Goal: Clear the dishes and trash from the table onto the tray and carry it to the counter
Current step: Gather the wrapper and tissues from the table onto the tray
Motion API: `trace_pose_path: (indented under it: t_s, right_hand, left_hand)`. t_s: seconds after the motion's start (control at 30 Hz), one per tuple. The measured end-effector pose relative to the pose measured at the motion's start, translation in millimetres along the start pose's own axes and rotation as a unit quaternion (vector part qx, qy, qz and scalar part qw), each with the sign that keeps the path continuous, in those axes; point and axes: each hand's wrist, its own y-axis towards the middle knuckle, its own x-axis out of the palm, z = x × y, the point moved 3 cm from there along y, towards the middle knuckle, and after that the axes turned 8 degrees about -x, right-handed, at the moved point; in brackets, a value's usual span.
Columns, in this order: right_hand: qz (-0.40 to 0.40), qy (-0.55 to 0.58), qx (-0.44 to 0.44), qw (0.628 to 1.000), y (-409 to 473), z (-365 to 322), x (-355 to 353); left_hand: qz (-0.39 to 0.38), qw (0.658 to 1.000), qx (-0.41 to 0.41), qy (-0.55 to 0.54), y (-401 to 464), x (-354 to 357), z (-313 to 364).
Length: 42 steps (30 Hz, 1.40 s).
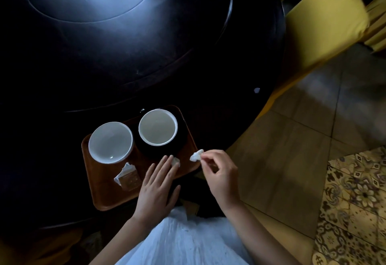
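A brown wooden tray [100,193] lies at the near edge of the dark round table [146,60]. Two empty white cups stand on it, the left cup [110,142] directly on the tray and the right cup [158,127] on a dark saucer [167,150]. A torn paper packet [127,177] lies on the tray in front of the cups. My left hand [158,187] rests flat on the tray, fingertips on a small white scrap [176,161]. My right hand [219,173] pinches a crumpled white tissue [196,156] just above the tray's right edge.
A small pale scrap [257,90] lies near the table's right edge. A yellow cushioned chair [325,24] stands at the upper right, close to the table. Tiled floor [302,139] with a patterned section [355,202] spreads to the right. My white garment [183,241] fills the bottom centre.
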Motion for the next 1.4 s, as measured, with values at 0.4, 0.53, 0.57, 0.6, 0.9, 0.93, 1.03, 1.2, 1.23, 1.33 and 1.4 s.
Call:
trace_pose_path:
  t_s: [0.4,0.53,0.57,0.6,0.9,0.93,1.03,1.2,1.23,1.33,1.4]
  right_hand:
    - [0.063,0.093,0.231,0.967,102.8,148.7,-105.6]
    - [0.045,0.069,0.214,0.973,145.1,207.6,-123.9]
    - [0.032,0.058,0.202,0.977,156.9,221.4,-124.6]
    - [0.016,0.045,0.187,0.981,169.0,233.5,-124.5]
    - [-0.079,-0.129,-0.034,0.988,252.3,280.6,-91.8]
    - [-0.090,-0.133,-0.051,0.986,253.7,283.6,-87.7]
    - [-0.139,-0.146,-0.077,0.976,249.5,292.4,-76.5]
    - [-0.158,-0.150,-0.062,0.974,252.5,294.7,-70.8]
    - [-0.161,-0.150,-0.066,0.973,252.1,292.7,-69.9]
    - [-0.181,-0.139,-0.106,0.968,241.8,282.5,-67.6]
    - [-0.192,-0.129,-0.129,0.964,234.3,277.7,-68.4]
  left_hand:
    - [-0.018,0.991,-0.133,0.026,151.6,70.3,111.6]
    - [-0.015,0.969,-0.234,0.078,181.1,100.4,104.5]
    - [-0.010,0.964,-0.248,0.091,183.6,105.7,102.6]
    - [-0.003,0.961,-0.255,0.105,184.4,109.7,101.3]
    - [0.019,0.955,-0.268,0.126,187.0,113.4,100.6]
    - [0.020,0.955,-0.269,0.123,187.2,113.5,100.6]
    - [0.020,0.955,-0.272,0.120,187.3,113.4,100.8]
    - [0.021,0.954,-0.273,0.120,187.4,112.9,100.5]
    - [0.022,0.955,-0.271,0.120,187.8,112.8,100.6]
    - [0.025,0.956,-0.268,0.114,188.2,111.7,101.3]
    - [0.027,0.956,-0.269,0.112,188.0,111.4,101.5]
